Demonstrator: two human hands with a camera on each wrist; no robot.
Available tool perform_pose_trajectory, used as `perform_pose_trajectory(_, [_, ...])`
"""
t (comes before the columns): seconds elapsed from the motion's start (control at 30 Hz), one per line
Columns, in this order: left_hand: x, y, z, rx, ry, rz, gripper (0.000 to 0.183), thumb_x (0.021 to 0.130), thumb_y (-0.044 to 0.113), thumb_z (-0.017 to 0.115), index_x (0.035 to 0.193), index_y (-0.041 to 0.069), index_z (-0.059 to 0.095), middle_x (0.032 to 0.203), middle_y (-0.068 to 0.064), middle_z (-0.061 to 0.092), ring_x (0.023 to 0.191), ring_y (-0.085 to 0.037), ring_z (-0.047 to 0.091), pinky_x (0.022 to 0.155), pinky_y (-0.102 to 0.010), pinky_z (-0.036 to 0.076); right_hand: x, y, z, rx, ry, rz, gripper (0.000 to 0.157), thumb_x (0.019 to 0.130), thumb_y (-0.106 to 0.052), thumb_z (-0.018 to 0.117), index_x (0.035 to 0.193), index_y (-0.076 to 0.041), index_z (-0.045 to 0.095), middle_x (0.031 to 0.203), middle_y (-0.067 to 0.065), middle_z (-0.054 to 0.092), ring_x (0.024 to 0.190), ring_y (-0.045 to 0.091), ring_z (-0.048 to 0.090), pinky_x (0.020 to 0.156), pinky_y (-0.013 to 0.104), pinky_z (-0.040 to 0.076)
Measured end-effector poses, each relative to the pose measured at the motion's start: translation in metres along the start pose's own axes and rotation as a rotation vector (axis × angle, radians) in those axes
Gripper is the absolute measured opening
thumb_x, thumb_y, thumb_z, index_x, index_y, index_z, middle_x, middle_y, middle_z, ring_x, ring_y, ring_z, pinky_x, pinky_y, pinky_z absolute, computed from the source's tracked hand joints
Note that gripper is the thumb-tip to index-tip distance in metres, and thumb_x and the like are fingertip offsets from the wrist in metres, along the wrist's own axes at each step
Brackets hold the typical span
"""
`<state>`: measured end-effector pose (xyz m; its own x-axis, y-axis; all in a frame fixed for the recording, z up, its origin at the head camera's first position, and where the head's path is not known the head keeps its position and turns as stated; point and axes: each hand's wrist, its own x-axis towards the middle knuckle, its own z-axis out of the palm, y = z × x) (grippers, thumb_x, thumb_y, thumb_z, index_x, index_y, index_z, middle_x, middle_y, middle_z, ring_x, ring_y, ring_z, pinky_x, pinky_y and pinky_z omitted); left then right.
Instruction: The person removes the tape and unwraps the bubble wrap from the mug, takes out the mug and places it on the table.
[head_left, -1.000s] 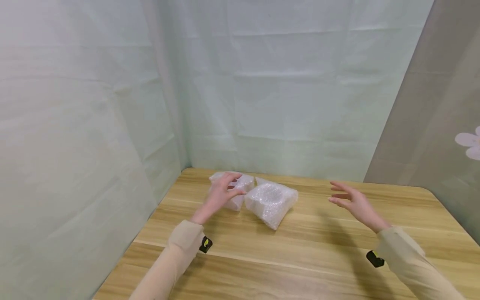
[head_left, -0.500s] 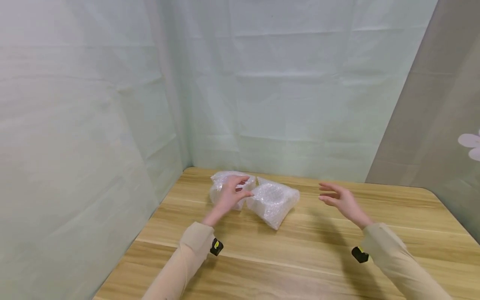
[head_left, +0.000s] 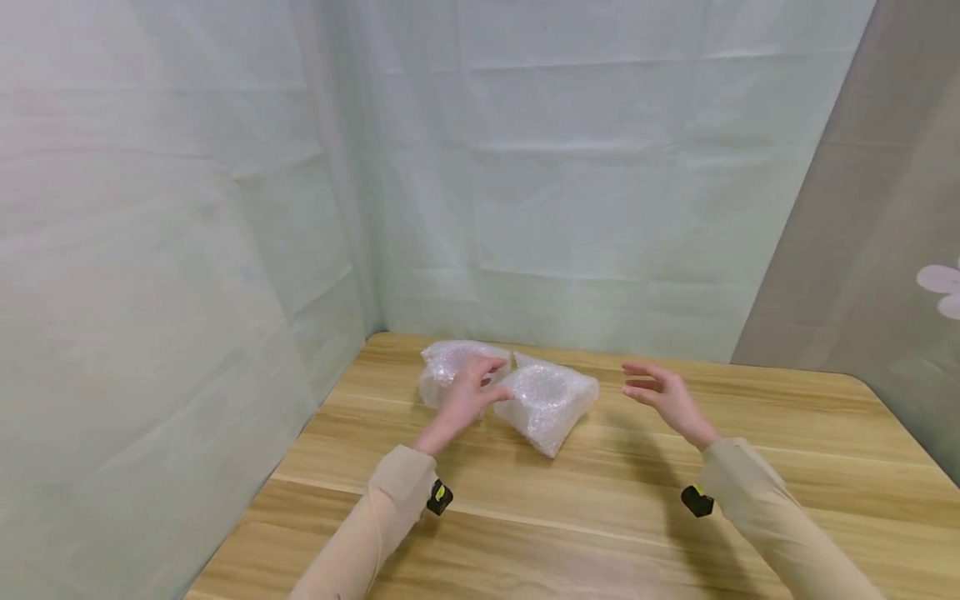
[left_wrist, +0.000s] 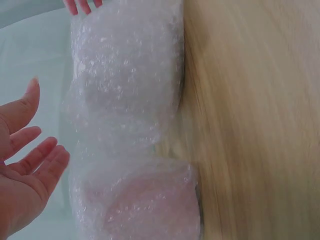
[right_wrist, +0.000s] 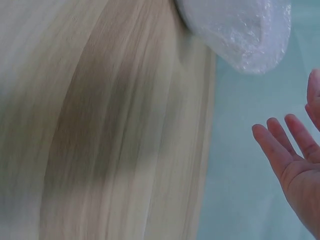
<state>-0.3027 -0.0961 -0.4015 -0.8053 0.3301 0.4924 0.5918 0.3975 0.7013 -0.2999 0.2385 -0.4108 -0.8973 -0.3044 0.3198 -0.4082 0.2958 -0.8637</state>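
Two bubble-wrapped bundles lie side by side toward the back of the wooden table. My left hand (head_left: 472, 392) hovers between them in the head view, fingers loosely bent with nothing in them, and hides part of the left bundle (head_left: 442, 371). The right bundle (head_left: 547, 400) has a round outline under its wrap. To the right of it, my right hand (head_left: 667, 402) hangs above the table, thumb and fingers apart. In the left wrist view, a pinkish tint shows through the nearer bundle (left_wrist: 150, 205); the farther bundle (left_wrist: 125, 65) looks whitish.
The wooden table (head_left: 570, 533) has rounded back corners. Pale green cloth (head_left: 570, 208) hangs behind it and along the left side, with a grey-brown panel (head_left: 832, 250) at the right. A small black device (head_left: 439, 497) sits at each wrist.
My left hand has shifted right, from over the left bundle toward the right one. My right hand has moved left, closer to the right bundle. Both bundles stay in place.
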Motion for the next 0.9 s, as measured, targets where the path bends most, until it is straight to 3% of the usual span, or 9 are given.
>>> perform_pose_trajectory(0.2, [-0.001, -0.001, 0.007, 0.021, -0.009, -0.031, 0.053, 0.071, 0.003, 0.074, 0.118, -0.008, 0.051, 0.115, -0.019, 0.051, 0.106, -0.034, 0.048, 0.088, -0.041, 0.041, 0.005, 0.0, 0.01, 0.012, -0.014, 0.008, 0.046, 0.087, -0.008, 0.06, 0.128, 0.006, 0.044, 0.124, 0.027, 0.045, 0.102, 0.039, 0.051, 0.082, 0.036, 0.046])
perform_pose_trajectory(0.47, [0.0, -0.003, 0.018, 0.086, -0.071, -0.054, 0.058, 0.073, 0.015, 0.074, 0.122, -0.004, 0.049, 0.122, -0.019, 0.046, 0.112, -0.031, 0.043, 0.095, -0.042, 0.033, 0.009, 0.005, 0.019, -0.016, -0.021, 0.003, 0.046, 0.086, -0.006, 0.061, 0.128, 0.005, 0.045, 0.126, 0.027, 0.043, 0.11, 0.045, 0.042, 0.085, 0.051, 0.04])
perform_pose_trajectory(0.9, [-0.004, -0.002, 0.031, 0.142, -0.053, -0.156, 0.067, 0.074, 0.024, 0.073, 0.127, -0.004, 0.042, 0.126, -0.02, 0.041, 0.115, -0.033, 0.038, 0.096, -0.044, 0.031, 0.018, 0.006, 0.036, -0.002, -0.041, 0.001, 0.045, 0.087, -0.005, 0.06, 0.126, 0.009, 0.044, 0.129, 0.026, 0.041, 0.112, 0.046, 0.04, 0.087, 0.051, 0.039])
